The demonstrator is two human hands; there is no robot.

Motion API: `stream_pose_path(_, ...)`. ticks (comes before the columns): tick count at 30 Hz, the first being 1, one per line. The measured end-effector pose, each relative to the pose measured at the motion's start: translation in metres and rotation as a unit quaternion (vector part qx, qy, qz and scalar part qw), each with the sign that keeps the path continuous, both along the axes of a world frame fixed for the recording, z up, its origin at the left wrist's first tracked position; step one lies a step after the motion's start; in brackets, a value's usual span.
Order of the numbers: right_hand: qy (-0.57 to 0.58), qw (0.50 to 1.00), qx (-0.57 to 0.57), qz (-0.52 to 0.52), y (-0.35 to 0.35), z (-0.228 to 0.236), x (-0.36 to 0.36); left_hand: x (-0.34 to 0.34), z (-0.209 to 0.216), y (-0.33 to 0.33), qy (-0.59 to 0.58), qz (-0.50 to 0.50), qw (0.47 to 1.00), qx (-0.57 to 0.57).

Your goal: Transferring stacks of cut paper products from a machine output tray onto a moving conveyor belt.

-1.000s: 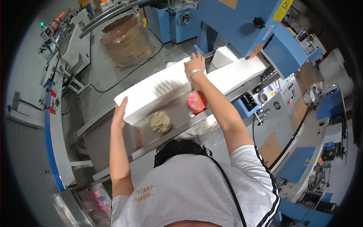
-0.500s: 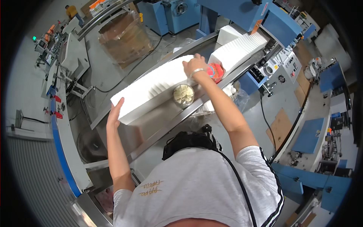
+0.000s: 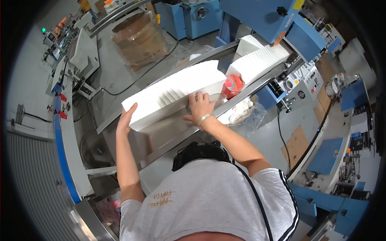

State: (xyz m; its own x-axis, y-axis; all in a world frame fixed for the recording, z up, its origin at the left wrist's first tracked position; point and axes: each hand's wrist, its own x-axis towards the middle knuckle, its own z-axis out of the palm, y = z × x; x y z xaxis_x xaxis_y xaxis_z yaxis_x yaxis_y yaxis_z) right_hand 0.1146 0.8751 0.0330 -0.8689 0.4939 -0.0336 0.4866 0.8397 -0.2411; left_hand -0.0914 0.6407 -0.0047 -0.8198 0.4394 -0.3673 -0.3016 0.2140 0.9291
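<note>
A long row of white sheets [image 3: 173, 82], like a stack of paper or tissue on edge, lies in a metal trough [image 3: 161, 138]. My left hand [image 3: 125, 118] presses against the row's left end, fingers straight and thumb apart. Palm down, my right hand [image 3: 201, 106] is spread at the row's near side, with its thumb away from the bent fingers. It covers the spot of a round clear container with pale contents, which no longer shows. To its right stands a red cylindrical can or roll [image 3: 232, 86], beside a second white row [image 3: 261, 62].
Blue machinery [image 3: 257, 18] stands over the trough's far right end. A plastic-lined cardboard box [image 3: 140, 44] sits beyond it. Clear plastic bags [image 3: 251, 114] lie near the trough's right side. A black cable [image 3: 283, 134] trails along the floor.
My right hand has left the top of the white row and come nearer, over the round container. The row's right end now shows uncovered. My left hand stays at the left end.
</note>
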Motion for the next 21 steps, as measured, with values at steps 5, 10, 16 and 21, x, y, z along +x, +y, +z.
stream_pose_path(5,0.174,0.983,-0.057,0.014,0.025,-0.037,-0.003,0.007,0.012,0.01,0.014,0.008,1.0,-0.002)
stream_pose_path(10,0.359,0.925,-0.017,0.127,0.042,0.023,0.016,0.003,-0.001,0.0,0.015,0.027,1.0,0.005)
stream_pose_path(16,0.394,0.912,0.113,-0.019,0.189,0.059,-0.035,0.005,0.007,-0.003,0.005,0.027,1.0,-0.009)
stream_pose_path(21,0.177,0.976,-0.087,-0.097,0.314,0.016,-0.082,0.002,-0.003,-0.014,-0.018,0.025,0.999,0.016)
